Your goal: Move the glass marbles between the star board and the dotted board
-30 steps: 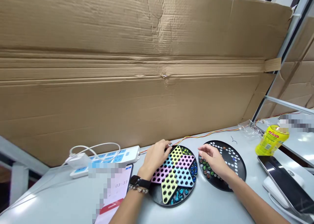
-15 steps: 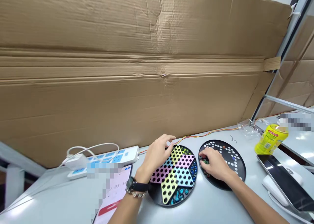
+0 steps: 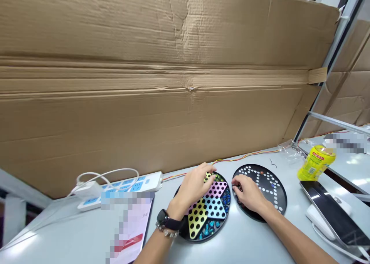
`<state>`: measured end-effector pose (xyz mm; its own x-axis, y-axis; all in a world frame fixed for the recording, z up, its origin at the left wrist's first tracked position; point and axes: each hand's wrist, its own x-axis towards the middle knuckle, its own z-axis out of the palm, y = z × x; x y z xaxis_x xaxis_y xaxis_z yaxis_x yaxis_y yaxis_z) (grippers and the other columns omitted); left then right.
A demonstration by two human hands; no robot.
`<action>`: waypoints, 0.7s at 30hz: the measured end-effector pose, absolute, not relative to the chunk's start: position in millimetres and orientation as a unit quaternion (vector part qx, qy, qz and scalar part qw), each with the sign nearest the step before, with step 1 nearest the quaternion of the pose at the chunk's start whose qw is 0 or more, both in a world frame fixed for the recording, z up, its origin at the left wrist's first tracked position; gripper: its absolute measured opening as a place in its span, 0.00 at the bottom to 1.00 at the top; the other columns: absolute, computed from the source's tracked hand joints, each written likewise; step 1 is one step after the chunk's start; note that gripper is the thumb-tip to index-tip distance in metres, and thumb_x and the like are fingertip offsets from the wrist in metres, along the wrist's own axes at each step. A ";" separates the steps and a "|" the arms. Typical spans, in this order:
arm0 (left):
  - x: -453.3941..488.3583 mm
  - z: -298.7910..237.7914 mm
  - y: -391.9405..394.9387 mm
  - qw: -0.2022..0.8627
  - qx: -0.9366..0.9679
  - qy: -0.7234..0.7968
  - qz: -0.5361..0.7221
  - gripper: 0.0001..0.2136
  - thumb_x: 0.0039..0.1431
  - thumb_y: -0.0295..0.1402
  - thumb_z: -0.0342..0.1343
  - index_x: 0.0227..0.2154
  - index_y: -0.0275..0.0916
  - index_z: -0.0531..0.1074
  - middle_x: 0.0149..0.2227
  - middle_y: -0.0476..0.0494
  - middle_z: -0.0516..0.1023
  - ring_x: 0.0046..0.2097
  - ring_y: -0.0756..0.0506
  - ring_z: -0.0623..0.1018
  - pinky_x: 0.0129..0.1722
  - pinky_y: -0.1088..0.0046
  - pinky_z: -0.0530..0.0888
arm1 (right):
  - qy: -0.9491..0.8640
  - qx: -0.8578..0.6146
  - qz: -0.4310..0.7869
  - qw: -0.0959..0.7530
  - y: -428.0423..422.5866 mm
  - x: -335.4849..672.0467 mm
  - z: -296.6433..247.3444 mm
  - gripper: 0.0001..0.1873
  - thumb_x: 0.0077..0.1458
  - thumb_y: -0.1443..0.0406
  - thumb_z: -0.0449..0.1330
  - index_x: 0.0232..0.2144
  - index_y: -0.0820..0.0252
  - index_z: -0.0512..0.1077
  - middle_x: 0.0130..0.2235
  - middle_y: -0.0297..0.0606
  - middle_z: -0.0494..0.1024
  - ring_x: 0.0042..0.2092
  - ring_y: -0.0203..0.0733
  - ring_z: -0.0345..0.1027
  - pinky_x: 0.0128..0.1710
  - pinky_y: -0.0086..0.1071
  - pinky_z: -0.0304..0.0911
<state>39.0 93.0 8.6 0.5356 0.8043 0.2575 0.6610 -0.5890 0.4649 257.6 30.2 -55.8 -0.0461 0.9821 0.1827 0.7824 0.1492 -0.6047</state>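
Note:
A round black board with a coloured six-pointed star (image 3: 212, 208) lies on the grey table, loose marbles (image 3: 209, 228) in its rim pockets. My left hand (image 3: 194, 187) rests on its far left part, fingers curled over the yellow point. Beside it on the right lies a second round black board with white dots (image 3: 270, 183). My right hand (image 3: 247, 192) lies on the left part of that board, fingers bent down onto marbles there; what they pinch is hidden. A dark watch and a bead bracelet sit on my left wrist (image 3: 168, 221).
A wall of cardboard (image 3: 162, 83) stands behind the table. A white power strip with cables (image 3: 121, 184) and a phone (image 3: 131, 227) lie at left. A yellow bottle (image 3: 315, 163), a tablet (image 3: 332, 214) and thin coloured wires (image 3: 245, 156) are at right.
My left hand slid right onto the star board's far points. My right hand dropped from hovering onto the left part of the dotted board and curled.

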 end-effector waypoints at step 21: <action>61.5 4.7 78.8 0.139 0.902 0.328 0.246 0.08 0.66 0.35 0.53 0.42 0.44 0.77 0.39 0.46 0.80 0.42 0.43 0.78 0.42 0.69 0.72 | -0.391 -0.451 0.571 0.563 27.5 249.7 -29.9 0.22 0.42 0.51 0.74 0.28 0.60 0.72 0.33 0.36 0.76 0.36 0.40 0.72 0.34 0.31 0.67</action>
